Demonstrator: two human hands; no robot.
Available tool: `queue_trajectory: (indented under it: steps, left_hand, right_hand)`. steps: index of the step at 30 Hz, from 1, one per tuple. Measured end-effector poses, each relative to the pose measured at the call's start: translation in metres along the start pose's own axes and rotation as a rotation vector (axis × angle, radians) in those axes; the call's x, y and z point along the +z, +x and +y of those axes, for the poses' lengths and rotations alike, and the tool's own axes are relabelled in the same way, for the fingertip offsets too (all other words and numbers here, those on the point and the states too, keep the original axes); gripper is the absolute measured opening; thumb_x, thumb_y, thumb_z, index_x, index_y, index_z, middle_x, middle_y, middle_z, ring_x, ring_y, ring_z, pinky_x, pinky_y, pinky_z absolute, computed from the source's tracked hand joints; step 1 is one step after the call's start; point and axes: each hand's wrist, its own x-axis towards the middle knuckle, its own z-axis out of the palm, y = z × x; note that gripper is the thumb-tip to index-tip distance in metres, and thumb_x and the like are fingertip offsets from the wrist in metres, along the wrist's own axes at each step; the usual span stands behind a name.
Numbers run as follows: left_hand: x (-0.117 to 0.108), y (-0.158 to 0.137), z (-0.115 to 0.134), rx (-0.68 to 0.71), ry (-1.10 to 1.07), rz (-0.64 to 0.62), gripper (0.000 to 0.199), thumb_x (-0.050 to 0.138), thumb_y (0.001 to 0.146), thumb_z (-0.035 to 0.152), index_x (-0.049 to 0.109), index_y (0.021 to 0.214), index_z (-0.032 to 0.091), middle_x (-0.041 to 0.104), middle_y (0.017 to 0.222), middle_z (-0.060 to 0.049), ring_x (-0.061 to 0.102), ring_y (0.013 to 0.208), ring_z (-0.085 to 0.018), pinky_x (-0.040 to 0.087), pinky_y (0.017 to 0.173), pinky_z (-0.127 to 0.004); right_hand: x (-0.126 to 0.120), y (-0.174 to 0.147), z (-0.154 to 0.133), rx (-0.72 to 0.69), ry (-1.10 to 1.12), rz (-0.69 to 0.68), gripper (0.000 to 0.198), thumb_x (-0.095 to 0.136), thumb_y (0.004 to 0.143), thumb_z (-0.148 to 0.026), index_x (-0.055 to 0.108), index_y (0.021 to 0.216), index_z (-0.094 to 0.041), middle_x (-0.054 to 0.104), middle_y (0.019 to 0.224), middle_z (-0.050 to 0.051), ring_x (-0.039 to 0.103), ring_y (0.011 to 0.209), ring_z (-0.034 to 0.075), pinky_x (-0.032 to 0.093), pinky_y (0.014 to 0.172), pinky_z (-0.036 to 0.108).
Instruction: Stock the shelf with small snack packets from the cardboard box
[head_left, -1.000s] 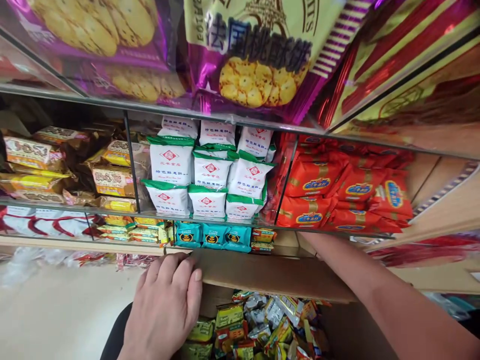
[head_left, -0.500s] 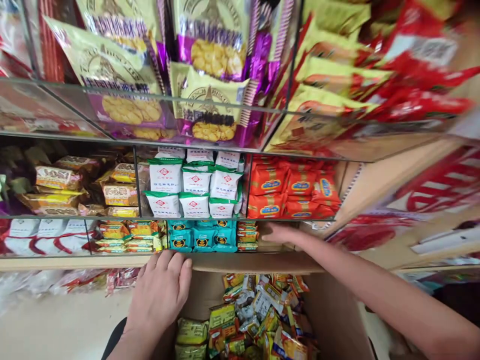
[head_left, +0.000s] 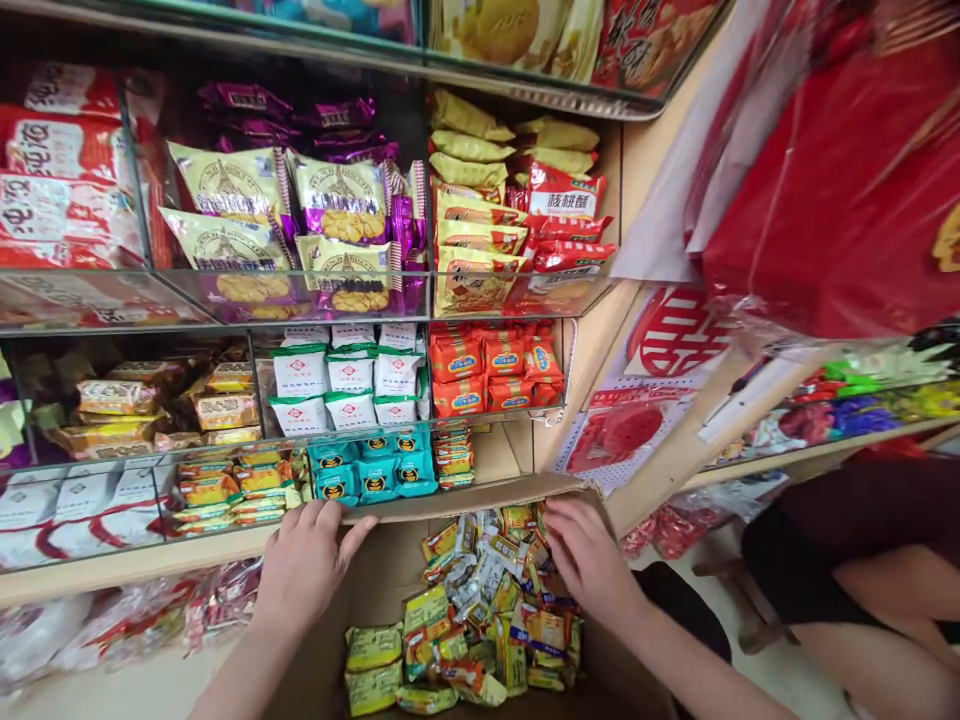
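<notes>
An open cardboard box [head_left: 487,494] stands against the lower shelf with a jumble of small wrapped snack packets [head_left: 491,580] inside. My left hand [head_left: 309,555] has its fingers bent over the box's far left edge, thumb out to the side. Inside the box's far right side is my right hand [head_left: 589,560]; its fingers are stretched forward and slightly apart, close to the packets, and I see nothing held in it. Larger yellow packets [head_left: 373,670] lie in the box's near left part. Beyond the rim, a stack of small orange packets [head_left: 454,458] stands in the lowest shelf row.
Teal packets [head_left: 375,475], red packets [head_left: 491,365] and white-and-green packets [head_left: 349,380] fill nearby compartments. Glass shelf fronts [head_left: 315,290] run across. Red hanging goods [head_left: 840,200] are at right. Another person's leg [head_left: 870,640] shows at lower right.
My right hand has moved from the lowest shelf compartment back and down into the box. My left hand stays at the box edge. The view has shifted to the right and upward.
</notes>
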Motion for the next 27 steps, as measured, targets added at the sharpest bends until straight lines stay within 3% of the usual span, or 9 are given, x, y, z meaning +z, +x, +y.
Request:
queue_trajectory:
  steps: [5, 9, 13, 16, 19, 21, 23, 25, 27]
  left_hand:
    - [-0.003, 0.003, 0.003, -0.025, -0.007, 0.002, 0.044, 0.03, 0.08, 0.058, 0.051, 0.079, 0.02, 0.058, 0.083, -0.007, 0.051, 0.089, -0.028, 0.038, 0.072, -0.036]
    - [-0.001, 0.005, 0.001, -0.027, -0.031, 0.019, 0.042, 0.031, 0.08, 0.057, 0.052, 0.08, 0.02, 0.058, 0.083, -0.007, 0.051, 0.089, -0.028, 0.039, 0.073, -0.037]
    - [0.005, 0.008, -0.009, -0.002, -0.082, 0.064, 0.037, 0.034, 0.079, 0.051, 0.055, 0.086, 0.021, 0.06, 0.084, -0.006, 0.053, 0.086, -0.027, 0.041, 0.073, -0.038]
    - [0.008, 0.001, -0.008, 0.076, -0.165, 0.298, 0.031, 0.043, 0.077, 0.044, 0.055, 0.095, 0.021, 0.061, 0.095, -0.009, 0.053, 0.094, -0.028, 0.039, 0.084, -0.044]
    - [0.012, -0.024, 0.023, 0.327, -0.367, 0.41, 0.029, 0.052, 0.075, 0.028, 0.052, 0.104, 0.024, 0.057, 0.109, -0.008, 0.048, 0.108, -0.025, 0.035, 0.094, -0.042]
    - [0.014, -0.045, 0.06, 0.394, -0.583, 0.226, 0.041, 0.055, 0.075, 0.026, 0.045, 0.115, 0.026, 0.053, 0.117, -0.007, 0.049, 0.109, -0.02, 0.042, 0.089, -0.032]
    - [0.018, -0.06, 0.097, 0.31, -0.847, -0.014, 0.056, 0.057, 0.074, 0.031, 0.035, 0.125, 0.023, 0.048, 0.124, -0.01, 0.047, 0.113, -0.023, 0.043, 0.089, -0.034]
    - [0.02, -0.065, 0.124, 0.165, -1.138, -0.232, 0.046, 0.053, 0.077, 0.037, 0.042, 0.118, 0.02, 0.057, 0.111, -0.01, 0.056, 0.097, -0.021, 0.048, 0.08, -0.032]
    - [0.021, -0.063, 0.138, -0.011, -1.384, -0.377, 0.033, 0.05, 0.077, 0.043, 0.053, 0.1, 0.018, 0.063, 0.087, -0.005, 0.059, 0.074, -0.017, 0.05, 0.067, -0.029]
  right_hand:
    - [0.063, 0.012, -0.007, 0.313, 0.035, -0.244, 0.047, 0.037, 0.074, 0.001, 0.051, 0.117, -0.012, 0.049, 0.123, 0.012, 0.042, 0.115, 0.021, 0.033, 0.098, 0.031]
    - [0.095, 0.042, 0.007, 0.461, 0.001, -0.237, 0.054, 0.039, 0.07, 0.002, 0.048, 0.122, -0.008, 0.048, 0.124, 0.017, 0.039, 0.117, 0.027, 0.029, 0.099, 0.038]
    - [0.09, 0.051, 0.011, 0.526, 0.02, -0.18, 0.047, 0.052, 0.063, -0.004, 0.058, 0.108, -0.013, 0.055, 0.113, 0.017, 0.043, 0.109, 0.034, 0.034, 0.09, 0.045]
    - [0.074, 0.038, 0.004, 0.555, 0.068, -0.125, 0.039, 0.057, 0.06, -0.008, 0.058, 0.099, -0.013, 0.058, 0.104, 0.015, 0.048, 0.102, 0.031, 0.038, 0.084, 0.04]
    - [0.055, 0.021, -0.013, 0.685, 0.469, -0.061, 0.029, 0.061, 0.064, -0.022, 0.052, 0.09, -0.015, 0.061, 0.085, 0.008, 0.056, 0.083, 0.022, 0.043, 0.072, 0.03]
    - [0.043, 0.013, -0.03, 0.831, 0.965, -0.067, 0.033, 0.063, 0.065, -0.034, 0.046, 0.087, -0.018, 0.06, 0.076, 0.003, 0.056, 0.068, 0.017, 0.043, 0.06, 0.027]
    - [0.034, 0.011, -0.047, 0.902, 1.376, -0.139, 0.041, 0.064, 0.064, -0.045, 0.042, 0.088, -0.019, 0.058, 0.073, 0.0, 0.053, 0.056, 0.013, 0.04, 0.051, 0.024]
    - [0.028, 0.012, -0.059, 0.871, 1.536, -0.221, 0.046, 0.063, 0.063, -0.054, 0.042, 0.086, -0.019, 0.056, 0.067, -0.001, 0.047, 0.048, 0.01, 0.035, 0.045, 0.022]
    - [0.026, 0.013, -0.064, 0.784, 1.468, -0.158, 0.044, 0.06, 0.065, -0.056, 0.044, 0.08, -0.018, 0.052, 0.063, -0.002, 0.045, 0.049, 0.009, 0.034, 0.047, 0.021]
